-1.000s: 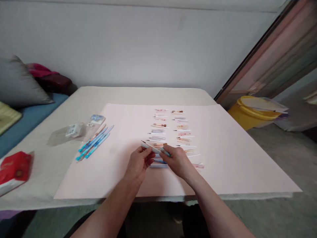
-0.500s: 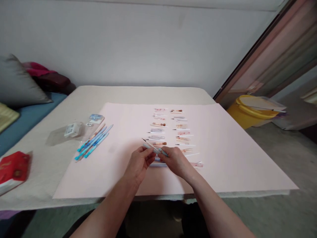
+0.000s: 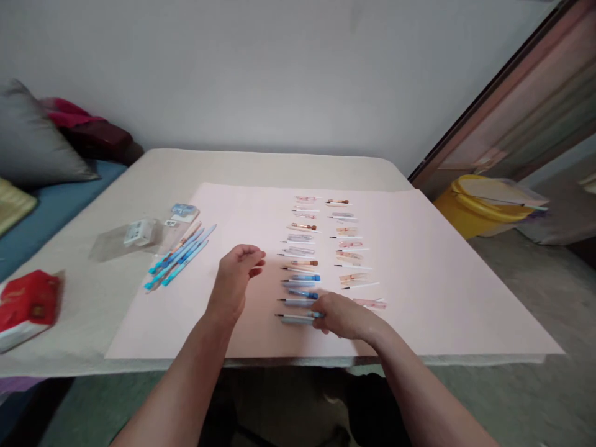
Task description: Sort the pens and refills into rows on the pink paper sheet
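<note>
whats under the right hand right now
Partly under the right hand, a light blue piece shows, with a dark-tipped white refill to its left and pink paper around them. Anything else beneath is covered.

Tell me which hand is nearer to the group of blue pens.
Left. The left hand is to the right of the group of blue pens, apart from it; the right hand is farther right, at the pale blue pen parts.

The forearms [image 3: 190, 357] are bare, the legwear [image 3: 376, 403] dark.
</note>
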Motion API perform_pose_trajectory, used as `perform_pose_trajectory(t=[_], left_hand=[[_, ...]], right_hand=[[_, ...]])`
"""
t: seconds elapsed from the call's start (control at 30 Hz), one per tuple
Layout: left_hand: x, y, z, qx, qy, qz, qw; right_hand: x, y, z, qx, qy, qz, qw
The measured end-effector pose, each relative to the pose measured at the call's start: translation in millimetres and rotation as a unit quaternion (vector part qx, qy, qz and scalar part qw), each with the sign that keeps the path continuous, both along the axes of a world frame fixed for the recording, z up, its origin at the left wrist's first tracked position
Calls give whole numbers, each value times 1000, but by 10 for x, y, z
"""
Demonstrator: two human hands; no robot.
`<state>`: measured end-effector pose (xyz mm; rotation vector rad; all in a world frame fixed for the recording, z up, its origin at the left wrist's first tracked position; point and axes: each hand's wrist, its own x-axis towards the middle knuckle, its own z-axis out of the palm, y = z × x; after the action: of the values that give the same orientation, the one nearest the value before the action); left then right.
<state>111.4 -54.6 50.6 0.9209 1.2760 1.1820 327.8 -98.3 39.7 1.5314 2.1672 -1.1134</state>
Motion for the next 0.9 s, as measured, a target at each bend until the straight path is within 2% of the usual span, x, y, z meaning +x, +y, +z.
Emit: perform_pose_trajectory(t=[0.07,0.13,0.2,0.3,0.37,0.43,0.5,0.63,0.83,0.9], left_hand=[[55,-26,23,33,110,-86,990],[91,-50,24,61,228,-176,956],[123,-88,7,78,342,-265,898],[191,-183,-24,99,480,-380,784],[242,-246,-37,121,534,-429,719],[272,-275,-42,136,564,-449,679],[261,-259,-40,133,579,-446,669],[143,-166,-33,105,587,-404,693],[81,-172,-16,71,575,-401,710],[96,-193,-24,68,575,-406,707]], right_hand=[[-21,-7,-9,8,-17,10,1000],[-30,-16,-21,26,-26,15,999],[-29,-24,-34,40,-29,18,999],[-12,-20,-39,42,-32,20,998],[3,-9,-26,41,-24,17,999],[15,0,-6,38,-18,12,999],[20,1,17,36,-20,5,999],[14,-10,52,50,-23,-2,998],[-25,-14,18,125,-61,8,990],[-55,-21,-22,150,-75,20,986]])
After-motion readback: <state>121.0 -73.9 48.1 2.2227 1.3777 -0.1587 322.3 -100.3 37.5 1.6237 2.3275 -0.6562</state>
